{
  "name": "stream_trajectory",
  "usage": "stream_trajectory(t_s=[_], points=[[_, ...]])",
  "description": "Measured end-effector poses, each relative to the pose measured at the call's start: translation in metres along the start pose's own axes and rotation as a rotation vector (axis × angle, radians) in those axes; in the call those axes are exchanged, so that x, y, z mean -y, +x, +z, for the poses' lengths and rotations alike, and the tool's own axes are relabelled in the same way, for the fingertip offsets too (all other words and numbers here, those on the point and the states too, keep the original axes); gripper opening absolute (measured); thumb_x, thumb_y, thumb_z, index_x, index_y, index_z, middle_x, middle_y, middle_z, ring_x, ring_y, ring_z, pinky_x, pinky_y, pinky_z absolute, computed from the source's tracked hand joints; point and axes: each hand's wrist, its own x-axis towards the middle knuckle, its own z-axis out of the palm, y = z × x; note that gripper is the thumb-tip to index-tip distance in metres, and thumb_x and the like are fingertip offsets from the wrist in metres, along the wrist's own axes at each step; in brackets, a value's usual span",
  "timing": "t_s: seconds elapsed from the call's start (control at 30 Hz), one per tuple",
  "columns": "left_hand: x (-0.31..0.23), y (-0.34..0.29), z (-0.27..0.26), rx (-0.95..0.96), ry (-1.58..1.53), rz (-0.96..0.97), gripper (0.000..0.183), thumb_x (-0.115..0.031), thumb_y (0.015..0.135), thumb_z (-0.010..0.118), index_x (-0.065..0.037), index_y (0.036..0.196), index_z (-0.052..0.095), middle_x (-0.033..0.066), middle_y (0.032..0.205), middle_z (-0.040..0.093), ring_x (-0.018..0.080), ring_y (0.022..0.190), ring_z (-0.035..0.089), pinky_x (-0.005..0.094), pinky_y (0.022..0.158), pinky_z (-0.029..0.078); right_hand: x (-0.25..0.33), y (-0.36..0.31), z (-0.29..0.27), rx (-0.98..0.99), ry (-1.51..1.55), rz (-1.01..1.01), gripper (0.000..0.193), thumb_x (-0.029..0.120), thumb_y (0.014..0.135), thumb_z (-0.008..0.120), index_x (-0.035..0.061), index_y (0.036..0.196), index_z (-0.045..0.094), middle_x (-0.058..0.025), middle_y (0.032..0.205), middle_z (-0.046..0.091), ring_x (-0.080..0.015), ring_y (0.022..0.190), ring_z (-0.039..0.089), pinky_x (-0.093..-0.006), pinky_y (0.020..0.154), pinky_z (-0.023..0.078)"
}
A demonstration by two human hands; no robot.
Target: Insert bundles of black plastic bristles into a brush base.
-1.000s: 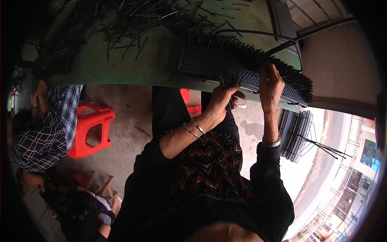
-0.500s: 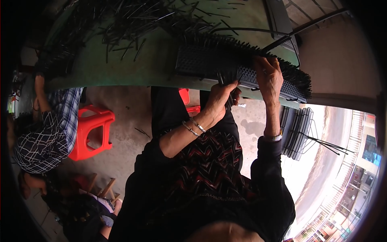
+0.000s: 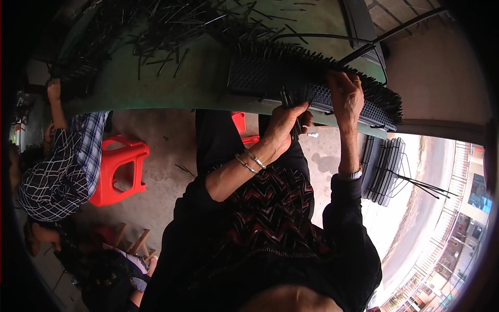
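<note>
My left hand (image 3: 283, 124) is closed around a bundle of thin black sticks (image 3: 289, 98), just off the table's near edge. In front of it lies a long black panel (image 3: 260, 78) with a honeycomb of small holes. Short black sticks (image 3: 306, 56) stand close together along the panel's far side, like bristles. My right hand (image 3: 347, 101) reaches over the panel right of the bundle, its fingers pinched at the holes by the bristles. What sits between those fingertips is hidden.
Many loose black sticks (image 3: 166, 31) lie piled on the green table (image 3: 202, 93). A black metal rod frame (image 3: 364, 49) rises behind the panel. Stacked black racks (image 3: 383, 171) stand at right. At left are a red stool (image 3: 119, 169) and a person in checked clothing (image 3: 54, 182).
My right hand has shifted only slightly at the panel, and my left still grips the bundle. At the left, the other person's arm has moved up at the table edge.
</note>
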Motion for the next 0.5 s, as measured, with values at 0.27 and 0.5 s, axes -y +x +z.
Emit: stream_trajectory(t_s=[0.27,0.5], points=[[-0.004,-0.003,0.002,-0.007,0.031,-0.017,0.018,-0.024,0.09,0.063,-0.006,0.091,0.065,0.004,0.076,0.065,0.0139,0.069,0.063,0.0277,0.058,0.049,-0.002,0.0,0.004,-0.076,-0.152,-0.076,0.019,0.024,0.085,0.065,0.0198,0.102,0.072,-0.0065,0.083,0.059,-0.024,0.078,0.061,-0.0351,0.069,0.049],[-0.005,-0.001,-0.002,0.041,0.026,-0.017,0.017,-0.023,0.09,0.062,-0.006,0.091,0.064,0.0053,0.078,0.066,0.0146,0.071,0.063,0.0283,0.06,0.049,0.002,-0.012,0.002,0.011,-0.285,-0.08,0.021,0.021,0.088,0.062,0.0226,0.107,0.071,-0.0077,0.098,0.059,-0.0238,0.087,0.063,-0.0347,0.067,0.051]])
